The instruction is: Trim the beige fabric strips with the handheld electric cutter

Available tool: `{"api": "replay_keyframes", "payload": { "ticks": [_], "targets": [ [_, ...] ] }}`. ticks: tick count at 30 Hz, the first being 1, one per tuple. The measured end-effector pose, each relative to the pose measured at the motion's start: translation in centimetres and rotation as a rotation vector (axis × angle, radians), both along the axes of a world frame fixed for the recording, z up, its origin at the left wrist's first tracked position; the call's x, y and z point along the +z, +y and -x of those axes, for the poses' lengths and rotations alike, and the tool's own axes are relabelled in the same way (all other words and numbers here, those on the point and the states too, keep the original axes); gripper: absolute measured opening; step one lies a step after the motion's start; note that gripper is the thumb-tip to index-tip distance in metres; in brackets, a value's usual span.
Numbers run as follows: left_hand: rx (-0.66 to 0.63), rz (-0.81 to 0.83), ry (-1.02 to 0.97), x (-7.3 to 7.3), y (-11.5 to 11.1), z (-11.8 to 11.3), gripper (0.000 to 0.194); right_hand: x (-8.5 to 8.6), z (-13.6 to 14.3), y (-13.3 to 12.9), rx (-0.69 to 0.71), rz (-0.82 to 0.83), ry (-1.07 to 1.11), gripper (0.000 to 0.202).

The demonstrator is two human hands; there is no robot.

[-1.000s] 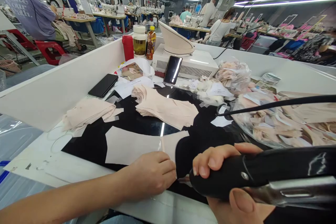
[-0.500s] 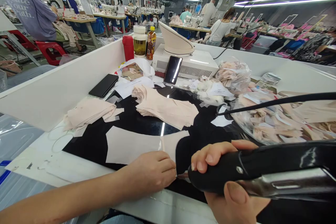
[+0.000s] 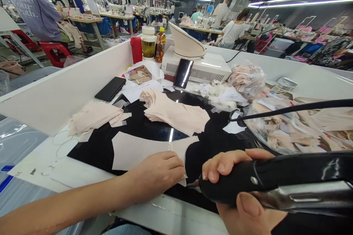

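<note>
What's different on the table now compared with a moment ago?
The left hand shifted slightly forward, exposing the near corner of the flat fabric piece. The right hand still holds the black tool; the fabric and stack stayed put.

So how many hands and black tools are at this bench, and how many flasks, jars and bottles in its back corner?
Left hand and right hand: 2
Black handheld tool: 1
Red flask: 1
White-lidded jar: 1
Yellow-capped bottle: 1
Total: 6
</note>
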State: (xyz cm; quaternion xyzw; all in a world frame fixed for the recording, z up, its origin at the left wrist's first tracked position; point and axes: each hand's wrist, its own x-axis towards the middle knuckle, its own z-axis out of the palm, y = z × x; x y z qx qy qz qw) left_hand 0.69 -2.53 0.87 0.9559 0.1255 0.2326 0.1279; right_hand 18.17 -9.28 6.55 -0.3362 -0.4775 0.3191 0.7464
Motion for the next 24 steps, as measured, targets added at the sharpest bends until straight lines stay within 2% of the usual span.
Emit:
{"api": "replay_keyframes", "payload": {
  "ticks": [5, 8, 11, 16, 19, 22, 24],
  "targets": [
    [0.046, 0.139, 0.024, 1.7, 0.3, 0.3, 0.020, 0.0, 0.0, 0.0, 0.002, -0.011, -0.003, 0.037],
    [0.055, 0.152, 0.036, 2.1, 0.5, 0.3, 0.018, 0.0, 0.1, 0.1, 0.006, -0.003, 0.004, 0.037],
    [0.066, 0.096, 0.039, 1.6, 0.5, -0.1, 0.014, 0.0, 0.1, 0.2, 0.017, 0.009, 0.013, 0.039],
    [0.071, 0.061, 0.038, 0.2, 0.3, -0.7, 0.022, 0.1, 0.0, 0.0, 0.017, 0.016, 0.024, 0.040],
    [0.077, 0.013, 0.013, -0.2, 0.3, -0.6, 0.016, 0.2, 0.0, -0.1, 0.021, 0.022, 0.018, 0.040],
    [0.027, -0.065, -0.015, -0.2, 0.5, -0.4, 0.009, 0.3, 0.0, -0.2, 0.014, 0.020, 0.011, 0.040],
    [-0.028, -0.077, -0.006, -0.1, 0.7, -0.2, 0.011, 0.3, 0.0, -0.1, 0.017, 0.022, 0.006, 0.039]
  ]
}}
